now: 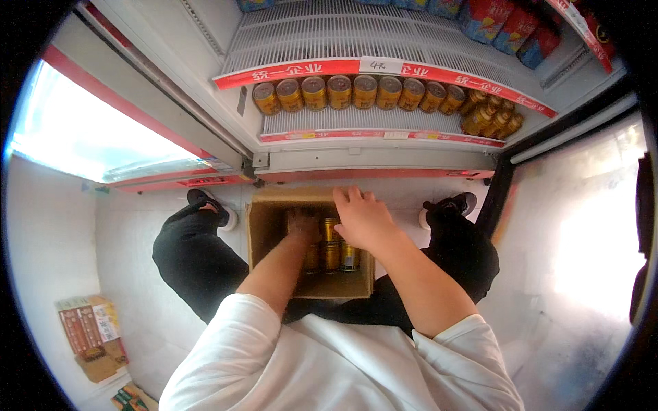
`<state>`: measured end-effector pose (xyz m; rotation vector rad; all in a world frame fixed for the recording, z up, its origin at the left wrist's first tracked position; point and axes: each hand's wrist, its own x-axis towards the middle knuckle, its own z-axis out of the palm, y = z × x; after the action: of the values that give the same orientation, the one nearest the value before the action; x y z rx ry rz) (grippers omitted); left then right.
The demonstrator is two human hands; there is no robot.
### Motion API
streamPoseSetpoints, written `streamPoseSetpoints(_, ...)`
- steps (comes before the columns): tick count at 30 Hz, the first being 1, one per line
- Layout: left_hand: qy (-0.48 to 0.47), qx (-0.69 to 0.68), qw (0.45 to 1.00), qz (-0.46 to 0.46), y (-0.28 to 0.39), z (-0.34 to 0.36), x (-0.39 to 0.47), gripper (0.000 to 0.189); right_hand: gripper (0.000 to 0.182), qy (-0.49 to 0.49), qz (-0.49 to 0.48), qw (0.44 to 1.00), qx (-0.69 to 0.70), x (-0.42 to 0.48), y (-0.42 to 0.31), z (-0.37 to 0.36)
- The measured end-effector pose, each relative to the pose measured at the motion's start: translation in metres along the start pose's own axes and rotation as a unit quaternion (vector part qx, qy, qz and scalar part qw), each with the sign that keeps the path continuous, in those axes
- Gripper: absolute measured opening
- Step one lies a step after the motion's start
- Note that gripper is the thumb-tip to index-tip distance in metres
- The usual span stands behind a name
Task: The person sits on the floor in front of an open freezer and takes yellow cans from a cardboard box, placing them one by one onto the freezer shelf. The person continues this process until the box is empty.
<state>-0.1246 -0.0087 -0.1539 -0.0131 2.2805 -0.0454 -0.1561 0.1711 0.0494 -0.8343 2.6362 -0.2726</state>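
Observation:
An open cardboard box [313,291] stands on the floor between my legs. Several gold drink cans [331,254] lie or stand inside it. My left hand [303,227] reaches down into the box, beside the cans. Shadow hides its fingers, so I cannot tell whether they hold a can. My right hand [364,218] grips the box at its far right corner, with the thumb on the inner side. Ahead, a row of gold cans [364,92] lines the front of the lower wire shelf [360,119] in an upright fridge.
Gold bottles [486,119] stand at that shelf's right end. The upper wire shelf [329,38] holds blue and red packs [483,20] at the back and right. An open glass door [576,246] is at the right. Cartons [95,334] sit at the lower left.

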Motion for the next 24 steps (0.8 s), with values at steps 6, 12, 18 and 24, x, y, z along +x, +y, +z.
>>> streamPoseSetpoints(6,0.037,0.043,0.997,-0.054,-0.003,0.056,0.036,0.091,0.068,-0.021,-0.01,1.0,0.001,0.002,-0.003,0.0)
streamPoseSetpoints(12,-0.024,0.132,0.99,-0.052,0.008,-0.004,-0.035,0.073,0.069,-0.031,0.013,0.999,0.006,0.002,-0.005,0.003)
streamPoseSetpoints(18,-0.015,0.132,0.99,-0.045,0.011,0.007,-0.041,0.073,0.071,-0.045,0.016,0.999,-0.012,0.005,-0.008,0.005)
streamPoseSetpoints(24,0.041,0.109,0.993,-0.008,0.004,0.028,-0.081,0.069,0.072,-0.043,0.018,0.999,-0.026,0.003,-0.012,0.001)
